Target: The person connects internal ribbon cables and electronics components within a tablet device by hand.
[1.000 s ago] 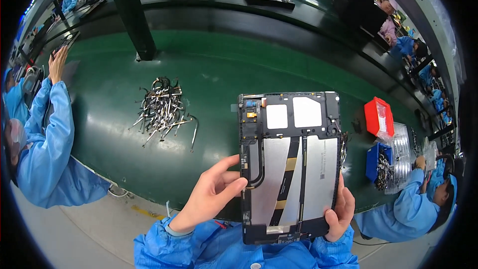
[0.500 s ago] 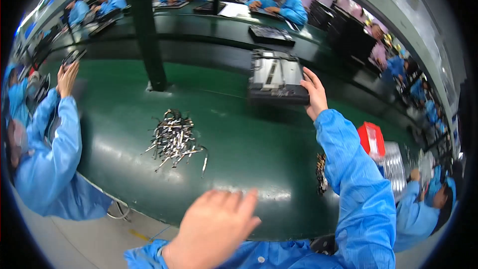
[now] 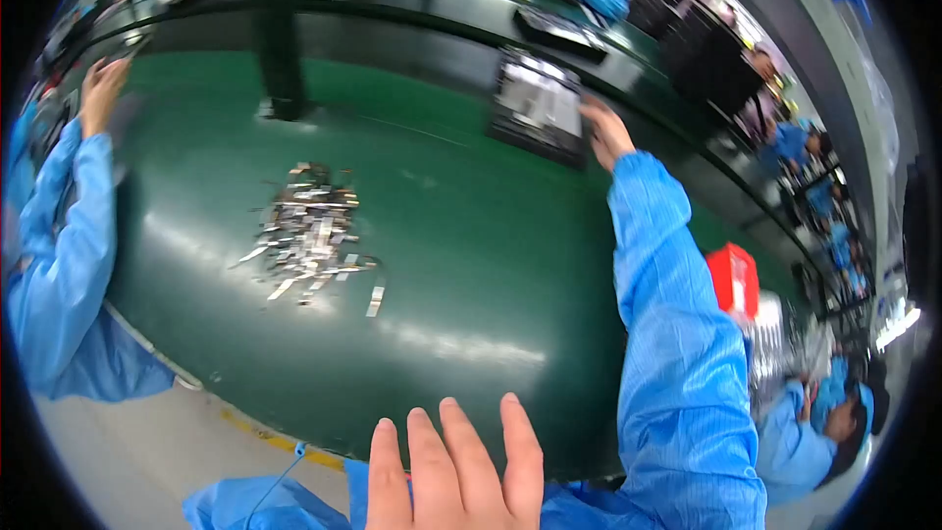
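My right hand (image 3: pixel 607 133) reaches far forward, its fingers at the right edge of a flat black box-like tray (image 3: pixel 533 140) with silvery rectangular parts on top. Motion blurs the tray, and I cannot tell whether it rests on the green table or hangs just over it. The thumb and fingers appear closed on its rim. Close to me at the lower edge, my left hand (image 3: pixel 453 476) is open, palm down and fingers spread, holding nothing. Left of centre on the table lies a loose pile of small flex cables (image 3: pixel 312 221) with silver and dark ends.
A green post (image 3: pixel 278 49) rises from the green table (image 3: pixel 442 236). At right stand a red bin (image 3: pixel 733 280) and clear plastic trays (image 3: pixel 775 339). Another black tray (image 3: pixel 559 31) lies on the bench beyond. A co-worker's arm (image 3: pixel 74 226) reaches in at left; other people sit across and at right.
My right hand has carried the tray farther away across the table. The left hand has turned palm down with fingers spread. The head view has shifted, so the cable pile appears higher and more left.
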`<state>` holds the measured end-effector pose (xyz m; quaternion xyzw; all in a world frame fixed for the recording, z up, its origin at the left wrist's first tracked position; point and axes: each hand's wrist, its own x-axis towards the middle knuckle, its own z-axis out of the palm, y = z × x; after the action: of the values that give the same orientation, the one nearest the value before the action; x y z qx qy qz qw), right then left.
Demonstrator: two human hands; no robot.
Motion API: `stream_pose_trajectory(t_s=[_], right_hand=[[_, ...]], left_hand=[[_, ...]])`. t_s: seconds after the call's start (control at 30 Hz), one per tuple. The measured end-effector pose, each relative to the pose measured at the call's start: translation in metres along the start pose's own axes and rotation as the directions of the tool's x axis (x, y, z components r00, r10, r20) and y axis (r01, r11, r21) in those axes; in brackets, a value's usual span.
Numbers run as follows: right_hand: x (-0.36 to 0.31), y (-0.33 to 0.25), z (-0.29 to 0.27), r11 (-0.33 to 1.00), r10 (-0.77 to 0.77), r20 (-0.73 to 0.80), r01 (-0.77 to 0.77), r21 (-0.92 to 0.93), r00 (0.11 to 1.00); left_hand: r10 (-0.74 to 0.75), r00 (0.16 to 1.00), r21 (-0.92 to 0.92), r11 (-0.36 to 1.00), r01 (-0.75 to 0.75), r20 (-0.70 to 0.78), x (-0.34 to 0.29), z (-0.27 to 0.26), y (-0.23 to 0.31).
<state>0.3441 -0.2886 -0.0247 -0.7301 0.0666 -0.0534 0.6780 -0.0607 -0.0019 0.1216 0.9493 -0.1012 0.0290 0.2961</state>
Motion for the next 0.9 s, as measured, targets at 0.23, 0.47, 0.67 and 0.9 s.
stream_pose_trajectory(t_s=[0.23, 0.47, 0.67, 0.9], right_hand=[[-0.104, -0.192, -0.099, 0.953, -0.273, 0.359, 0.303, -0.027, 0.892], [-0.342, -0.206, -0.152, 0.758, -0.589, -0.076, 0.517, -0.397, 0.805], [-0.385, -0.089, -0.166, 0.886, -0.462, -0.31, 0.444, -0.13, 0.831], [-0.337, 0.013, -0.164, 0.698, -0.439, -0.035, 0.315, -0.643, 0.898]], left_hand=[[0.437, 0.654, -0.117, 0.874, -0.472, 0.618, 0.054, 0.026, 0.069], [0.76, 0.29, -0.214, 0.487, -0.847, 0.581, 0.07, 0.172, 0.107], [0.821, 0.52, -0.022, 0.54, -0.842, 0.236, 0.128, 0.282, 0.069], [0.775, 0.435, -0.014, 0.496, -0.868, 0.458, 0.124, 0.222, 0.018]])
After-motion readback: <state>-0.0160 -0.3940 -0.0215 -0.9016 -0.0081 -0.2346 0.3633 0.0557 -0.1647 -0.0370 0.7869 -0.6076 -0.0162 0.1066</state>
